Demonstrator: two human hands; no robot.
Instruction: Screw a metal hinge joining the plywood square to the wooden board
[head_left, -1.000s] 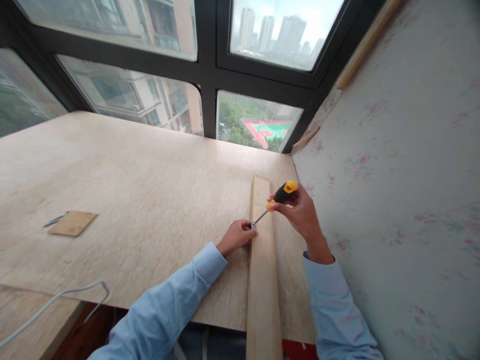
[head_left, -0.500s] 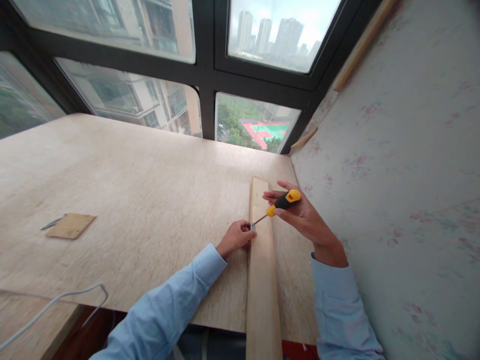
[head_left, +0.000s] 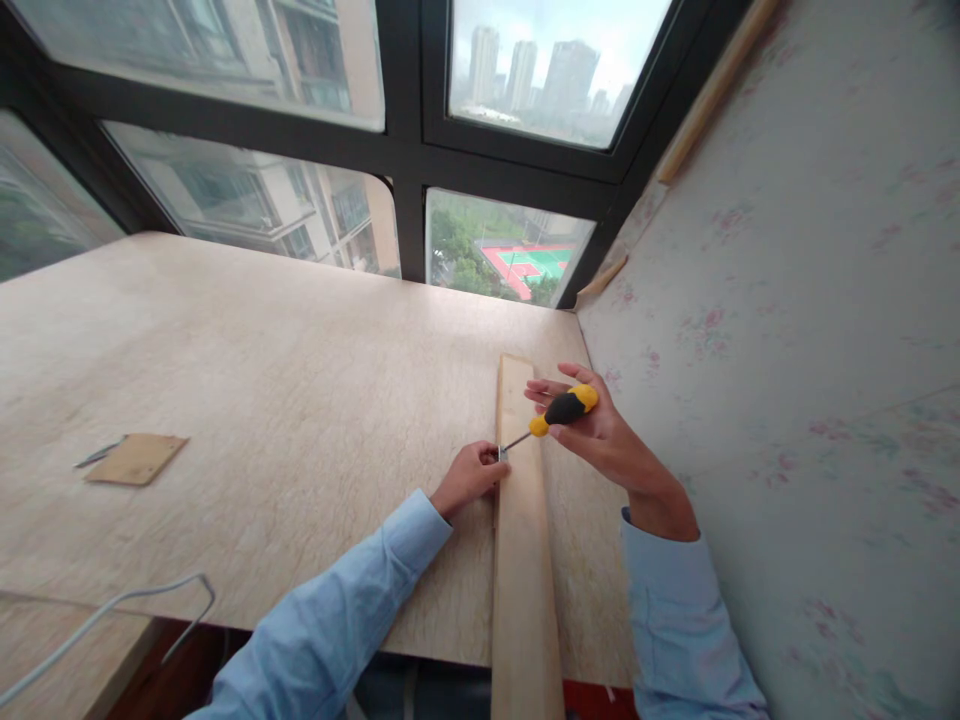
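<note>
A long pale wooden board lies lengthwise on the stone-patterned ledge, running toward the window. At its left edge my left hand pinches a small metal piece, too small to tell its exact kind. My right hand holds a yellow-and-black screwdriver by the handle, thumb beneath it and the other fingers loosely spread. The screwdriver slants down to the left, its tip meeting the metal piece. What the tip engages is hidden by its small size.
On the left of the ledge lies a brown paper packet with a thin metallic object beside it. A white cable loops at the lower left. A papered wall stands close on the right; dark-framed windows rise behind.
The screwdriver handle has turned slightly in my right hand, and its yellow end looks different. My left hand stays on the metal piece. The whole view has shifted a little.
</note>
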